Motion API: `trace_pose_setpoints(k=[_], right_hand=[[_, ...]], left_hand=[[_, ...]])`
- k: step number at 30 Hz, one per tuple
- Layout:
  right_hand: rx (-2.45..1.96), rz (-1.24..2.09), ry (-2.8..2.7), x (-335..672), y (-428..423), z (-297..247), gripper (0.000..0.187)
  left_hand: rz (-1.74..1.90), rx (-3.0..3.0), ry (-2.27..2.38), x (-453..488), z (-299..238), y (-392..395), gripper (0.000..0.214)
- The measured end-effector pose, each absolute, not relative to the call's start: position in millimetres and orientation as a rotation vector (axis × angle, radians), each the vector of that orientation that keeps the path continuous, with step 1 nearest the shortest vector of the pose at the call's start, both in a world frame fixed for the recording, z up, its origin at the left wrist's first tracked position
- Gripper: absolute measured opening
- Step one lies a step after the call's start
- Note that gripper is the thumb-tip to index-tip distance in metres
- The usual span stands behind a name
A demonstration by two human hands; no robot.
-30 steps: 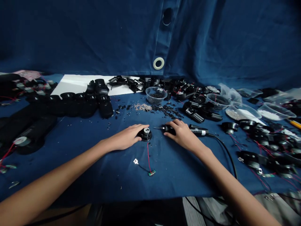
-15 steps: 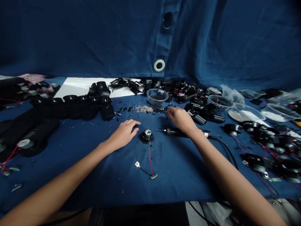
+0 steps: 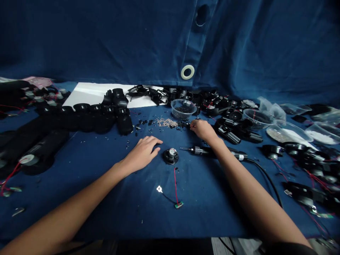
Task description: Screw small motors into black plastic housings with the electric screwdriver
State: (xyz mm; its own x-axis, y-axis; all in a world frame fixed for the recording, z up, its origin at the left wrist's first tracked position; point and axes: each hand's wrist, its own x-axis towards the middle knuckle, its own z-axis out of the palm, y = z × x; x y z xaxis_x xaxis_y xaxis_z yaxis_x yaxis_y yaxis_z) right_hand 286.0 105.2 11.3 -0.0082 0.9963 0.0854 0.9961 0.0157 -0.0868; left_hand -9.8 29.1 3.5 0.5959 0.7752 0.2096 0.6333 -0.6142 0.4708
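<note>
Right hand (image 3: 203,129) moved to black bits (image 3: 183,124) — fingers together; left hand (image 3: 143,154) open beside the speaker (image 3: 170,156).

From where I stand, the person's arms look bare and lean: a slender left forearm (image 3: 75,200) and right forearm (image 3: 252,189), each tapering smoothly into a narrow wrist, then a left hand (image 3: 142,154) and right hand (image 3: 203,129) with thin fingers. A dark strip of cloth (image 3: 289,249) shows below the right elbow, too cut off to call a sleeve.

Matt blue cloth (image 3: 204,216), glossy black plastic (image 3: 124,122)
</note>
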Motion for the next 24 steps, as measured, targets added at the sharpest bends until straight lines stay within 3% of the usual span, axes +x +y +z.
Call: trace_pose_setpoints(k=[24], right_hand=[[-2.052,-0.072,-2.16,276,102,8,0.017]], left_hand=[[0.509,2.483,0.968,-9,17,13,0.036]])
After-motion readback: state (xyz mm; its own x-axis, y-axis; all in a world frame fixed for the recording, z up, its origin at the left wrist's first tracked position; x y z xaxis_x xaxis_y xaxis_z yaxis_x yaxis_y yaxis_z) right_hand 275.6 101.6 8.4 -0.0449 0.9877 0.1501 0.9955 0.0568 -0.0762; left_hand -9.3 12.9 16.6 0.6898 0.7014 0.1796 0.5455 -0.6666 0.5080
